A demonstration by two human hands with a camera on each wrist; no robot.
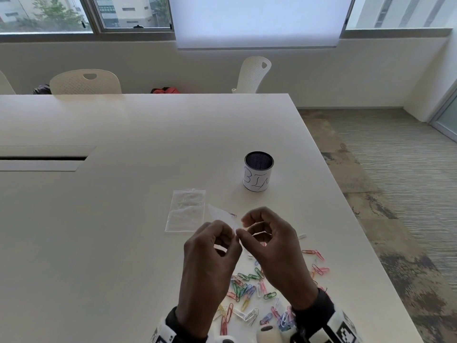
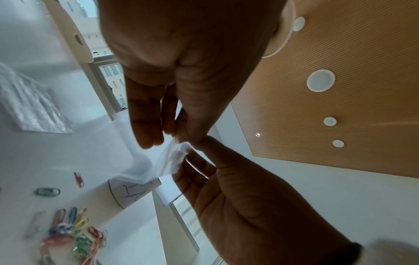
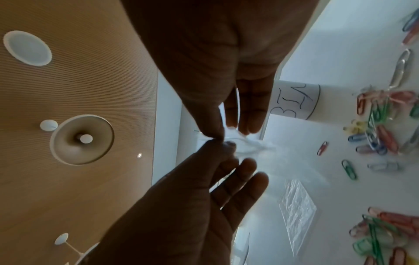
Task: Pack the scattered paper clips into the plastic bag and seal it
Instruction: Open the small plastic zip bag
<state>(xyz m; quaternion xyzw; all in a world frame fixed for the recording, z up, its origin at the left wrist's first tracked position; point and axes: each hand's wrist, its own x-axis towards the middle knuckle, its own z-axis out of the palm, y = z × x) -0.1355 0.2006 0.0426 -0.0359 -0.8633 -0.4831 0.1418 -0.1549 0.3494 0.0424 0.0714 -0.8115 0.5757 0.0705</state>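
Both hands hold a small clear plastic bag [image 1: 220,215] up above the table, its mouth edge between them. My left hand [image 1: 230,240] pinches that edge with thumb and forefinger, and my right hand [image 1: 243,233] pinches it right beside. In the left wrist view the bag [image 2: 156,161] hangs down from the pinch; the right wrist view shows it [image 3: 251,143] crumpled at the fingertips. Several coloured paper clips [image 1: 247,289] lie scattered on the white table [image 1: 111,219] under and behind my wrists. I cannot tell whether the bag's mouth is parted.
A flat stack of clear bags [image 1: 186,210] lies left of the held one. A white cup marked "BIN" [image 1: 258,172] stands farther back on the right. More clips [image 1: 317,262] lie near the table's right edge. Chairs [image 1: 85,81] stand beyond the far edge.
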